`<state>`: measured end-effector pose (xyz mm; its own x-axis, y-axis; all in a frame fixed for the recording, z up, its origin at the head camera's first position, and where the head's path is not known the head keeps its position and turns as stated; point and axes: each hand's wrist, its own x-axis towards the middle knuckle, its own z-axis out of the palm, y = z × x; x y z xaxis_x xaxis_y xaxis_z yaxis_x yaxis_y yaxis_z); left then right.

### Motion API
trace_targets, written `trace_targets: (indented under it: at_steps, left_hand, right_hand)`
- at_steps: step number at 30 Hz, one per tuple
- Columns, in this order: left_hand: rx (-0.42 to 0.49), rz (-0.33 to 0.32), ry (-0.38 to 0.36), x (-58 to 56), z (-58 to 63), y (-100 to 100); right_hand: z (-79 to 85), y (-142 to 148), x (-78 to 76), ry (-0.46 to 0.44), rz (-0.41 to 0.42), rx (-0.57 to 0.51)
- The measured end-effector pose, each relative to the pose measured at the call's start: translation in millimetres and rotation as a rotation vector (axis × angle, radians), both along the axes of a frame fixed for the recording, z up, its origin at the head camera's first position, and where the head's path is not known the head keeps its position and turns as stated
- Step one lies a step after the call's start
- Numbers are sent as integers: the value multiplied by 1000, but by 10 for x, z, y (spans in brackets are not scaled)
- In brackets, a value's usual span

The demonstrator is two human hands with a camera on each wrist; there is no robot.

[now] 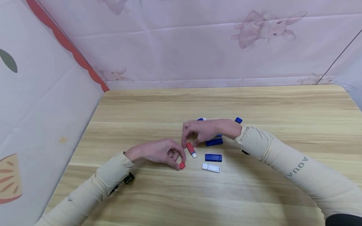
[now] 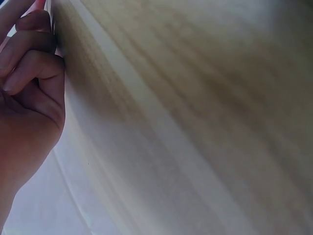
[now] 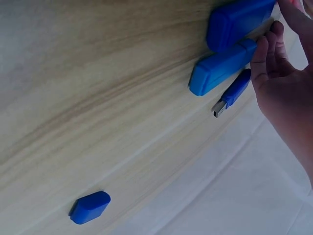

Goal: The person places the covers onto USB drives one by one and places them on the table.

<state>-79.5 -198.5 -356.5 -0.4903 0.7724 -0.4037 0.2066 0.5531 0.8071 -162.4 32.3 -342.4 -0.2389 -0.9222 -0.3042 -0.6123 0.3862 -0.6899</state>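
Observation:
Near the middle of the table, my left hand (image 1: 161, 153) pinches a small red cap (image 1: 182, 165) between thumb and forefinger. My right hand (image 1: 205, 129) holds a red USB stick (image 1: 190, 149) by its upper end, between thumb and fingers. The stick's bare metal plug points down toward the front right, a short gap from the cap. In the left wrist view, the other fingers of the left hand (image 2: 32, 73) are curled, and only a sliver of red shows at the top edge. Fingers of the right hand (image 3: 281, 73) appear beside the blue sticks in the right wrist view.
Capped blue USB sticks (image 1: 213, 158) and a white one (image 1: 211, 168) lie right of the red stick. An uncapped blue USB stick (image 3: 234, 94) lies behind the right hand, with its loose blue cap (image 1: 238, 120) farther right. Patterned cloth (image 1: 181, 56) hangs behind the wooden table (image 1: 158, 106).

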Motion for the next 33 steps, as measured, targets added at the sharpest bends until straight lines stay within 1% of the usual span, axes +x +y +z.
trace_targets:
  at_steps: [4,9,14,18,22,27,33]
  left_hand:
    - [-5,1,-2,-5,-11,-2]
    - [-7,2,-2,-2,-13,-9]
    - [-1,0,-25,-12,-15,-15]
    - [5,-14,-47,-27,-4,-12]
    - [2,-46,-61,-63,14,20]
    - [-20,-75,-67,-105,42,45]
    - [-60,-83,-70,-137,61,46]
  right_hand:
    - [6,-1,5,1,0,-5]
    - [4,-9,8,-3,-6,18]
    - [15,-6,13,7,-8,28]
    - [48,13,16,1,-8,36]
    - [79,61,13,-12,-18,38]
    - [78,135,9,-46,-52,21]
    - [82,256,-23,-76,-114,-25]
